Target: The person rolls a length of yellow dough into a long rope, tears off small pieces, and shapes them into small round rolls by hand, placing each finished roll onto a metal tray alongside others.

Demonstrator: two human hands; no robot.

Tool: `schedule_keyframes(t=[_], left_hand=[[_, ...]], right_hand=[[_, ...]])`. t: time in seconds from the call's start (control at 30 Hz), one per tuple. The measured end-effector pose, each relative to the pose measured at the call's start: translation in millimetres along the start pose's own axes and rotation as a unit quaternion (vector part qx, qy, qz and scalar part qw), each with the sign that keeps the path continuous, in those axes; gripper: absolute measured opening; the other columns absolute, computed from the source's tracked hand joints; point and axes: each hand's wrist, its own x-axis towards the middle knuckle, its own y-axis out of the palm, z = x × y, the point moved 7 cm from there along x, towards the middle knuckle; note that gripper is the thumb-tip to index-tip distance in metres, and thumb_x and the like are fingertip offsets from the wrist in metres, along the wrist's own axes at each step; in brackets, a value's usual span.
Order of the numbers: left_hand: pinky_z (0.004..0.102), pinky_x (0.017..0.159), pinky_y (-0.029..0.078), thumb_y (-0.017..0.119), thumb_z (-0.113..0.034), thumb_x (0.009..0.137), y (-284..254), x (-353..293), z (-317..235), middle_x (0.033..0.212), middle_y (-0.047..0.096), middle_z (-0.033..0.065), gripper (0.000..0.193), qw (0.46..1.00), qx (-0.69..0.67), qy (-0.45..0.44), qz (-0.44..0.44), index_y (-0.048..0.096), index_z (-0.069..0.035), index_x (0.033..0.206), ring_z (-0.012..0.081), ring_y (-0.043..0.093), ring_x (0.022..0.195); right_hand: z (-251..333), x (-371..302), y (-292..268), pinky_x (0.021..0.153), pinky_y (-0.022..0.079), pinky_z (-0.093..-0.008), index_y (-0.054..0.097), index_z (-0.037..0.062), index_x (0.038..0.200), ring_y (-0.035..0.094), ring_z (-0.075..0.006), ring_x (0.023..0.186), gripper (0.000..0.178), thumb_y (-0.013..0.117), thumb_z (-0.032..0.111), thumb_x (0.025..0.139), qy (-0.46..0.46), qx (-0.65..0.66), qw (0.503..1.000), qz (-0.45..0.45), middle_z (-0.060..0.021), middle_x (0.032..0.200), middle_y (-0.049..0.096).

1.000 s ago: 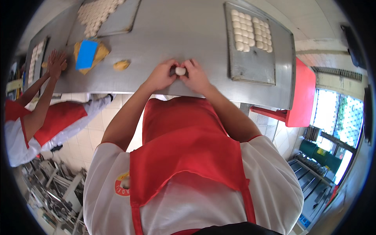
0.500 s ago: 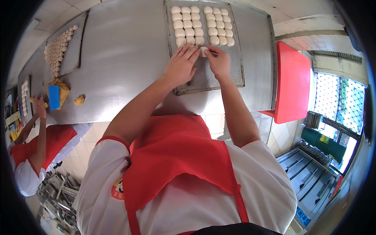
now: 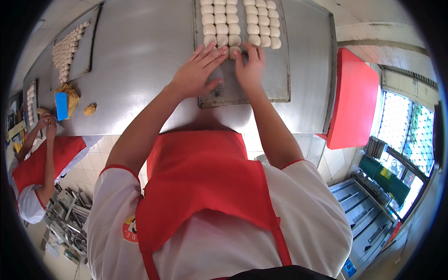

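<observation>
White round dough balls sit in two tight blocks of rows on a metal baking tray. My left hand lies flat with fingers stretched over the near end of the left block, covering part of its last row. One dough ball shows at that block's near right corner, between my two hands. Beside it is my right hand, its thumb touching the ball and a dark gap of tray between thumb and forefinger. The right block lies beyond my right fingertips.
The tray rests on a steel table. Farther left are another tray of small dough pieces, a blue scraper against yellow-brown dough, and a small lump. A co-worker's hands work there. A red board stands right.
The dough ball pinched in my right hand now sits against the left block's end. My right thumb and forefinger have parted. The co-worker's hands have drawn together around a dough piece.
</observation>
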Motion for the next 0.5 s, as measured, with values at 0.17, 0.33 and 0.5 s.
schedule_keyframes(t=[0.17, 0.33, 0.5], left_hand=[[0.0596, 0.130, 0.022, 0.079, -0.032, 0.093, -51.1, -94.1, 32.0, 0.172, 0.038, 0.0120, 0.079, 0.988, 0.023, -0.123, -0.091, 0.045, -0.012, 0.162, 0.0399, 0.029, 0.161], [0.0576, 0.128, 0.028, 0.077, -0.023, 0.094, -109.5, -284.5, 140.0, 0.167, 0.044, 0.0141, 0.073, 0.927, 0.121, -0.315, -0.162, 0.047, -0.010, 0.159, 0.0433, 0.036, 0.156], [0.0505, 0.118, 0.043, 0.077, -0.020, 0.089, -154.8, -441.5, 221.7, 0.152, 0.058, 0.0142, 0.064, 0.869, 0.205, -0.438, -0.106, 0.058, -0.014, 0.150, 0.0410, 0.051, 0.142]], right_hand=[[28.2, -18.4, 21.4, 0.120, 0.026, -0.0685, 0.051, 0.0132, 0.159, 0.032, -0.0435, 0.156, 0.065, 0.059, 0.049, 0.105, -0.133, -0.259, 0.954, 0.070, -0.0132, 0.172, 0.036], [40.1, -22.5, 23.2, 0.121, 0.024, -0.0686, 0.054, 0.0141, 0.157, 0.037, -0.0398, 0.155, 0.057, 0.056, 0.043, 0.108, -0.113, -0.190, 0.973, 0.066, -0.0123, 0.170, 0.042], [151.1, -69.4, 96.7, 0.117, 0.040, -0.0545, 0.068, 0.0066, 0.140, 0.056, -0.0393, 0.138, 0.039, 0.062, 0.027, 0.107, -0.140, 0.033, 0.985, 0.100, -0.0156, 0.152, 0.060]])
